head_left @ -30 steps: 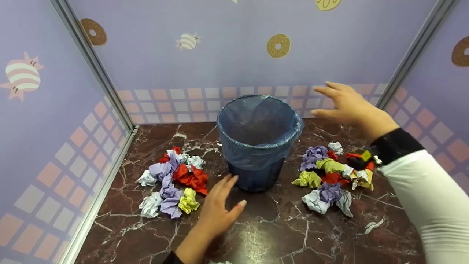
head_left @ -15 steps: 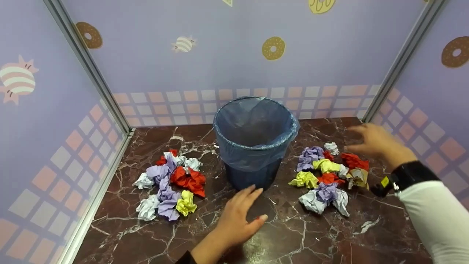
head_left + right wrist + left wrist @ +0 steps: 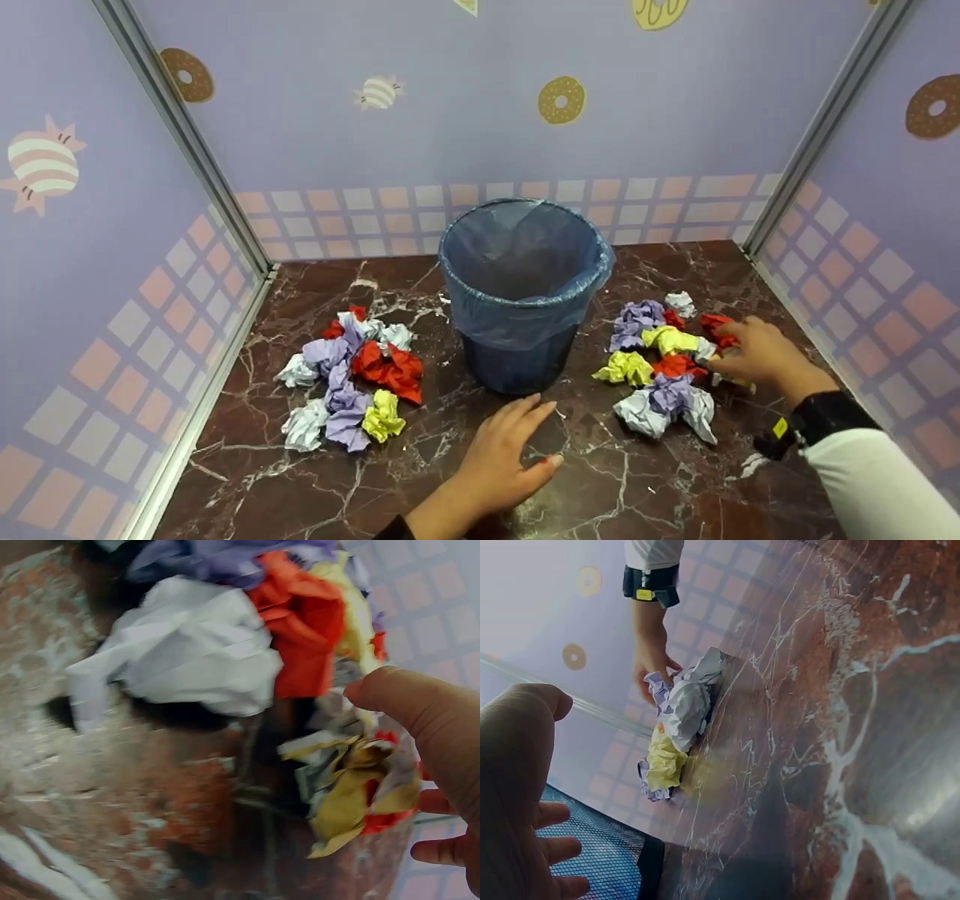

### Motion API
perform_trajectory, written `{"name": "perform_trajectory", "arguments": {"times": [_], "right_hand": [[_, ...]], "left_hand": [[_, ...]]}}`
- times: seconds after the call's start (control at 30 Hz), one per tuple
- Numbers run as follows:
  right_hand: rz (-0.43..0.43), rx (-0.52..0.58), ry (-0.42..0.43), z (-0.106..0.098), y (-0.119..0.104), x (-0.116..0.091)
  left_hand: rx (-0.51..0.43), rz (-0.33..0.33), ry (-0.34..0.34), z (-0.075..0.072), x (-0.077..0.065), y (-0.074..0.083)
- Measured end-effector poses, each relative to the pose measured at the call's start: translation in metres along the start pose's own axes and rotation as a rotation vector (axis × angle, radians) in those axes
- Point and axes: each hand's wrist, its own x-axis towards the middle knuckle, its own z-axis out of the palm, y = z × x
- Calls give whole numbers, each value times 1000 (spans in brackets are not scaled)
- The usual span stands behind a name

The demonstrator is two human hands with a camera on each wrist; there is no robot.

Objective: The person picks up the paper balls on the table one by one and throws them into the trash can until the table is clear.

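My right hand is down over the right-hand group of crumpled paper balls. In the right wrist view its thumb and fingers are spread around a gold-and-white crumpled paper, not closed on it. A red paper ball lies by its fingertips, a white one a little way off. My left hand hovers palm down over the table in front of the bin, fingers relaxed, holding nothing. The dark blue bin stands upright at the middle, lined with a translucent blue bag.
Left of the bin lies another group of paper balls, among them a red one, a yellow one and a white one. The marbled table meets patterned panels at the back and both sides.
My right hand has swung from beside the bin's rim out to the right and down onto the right-hand papers. The left hand has shifted right and nearer to me.
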Motion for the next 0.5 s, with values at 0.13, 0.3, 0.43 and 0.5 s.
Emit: {"name": "perform_trajectory", "arguments": {"times": [0.13, 0.3, 0.43, 0.5], "right_hand": [[-19, -9, 53, 17, 7, -3], [-14, -15, 89, 29, 12, -4], [13, 13, 100, 35, 11, -3], [17, 24, 112, 38, 12, -3]], "left_hand": [[-2, -6, -2, 1, -1, -1], [-11, -23, 3, 1, -2, -2], [-18, -37, 5, 1, -2, -4], [-19, -43, 4, 1, -3, -5]]}}
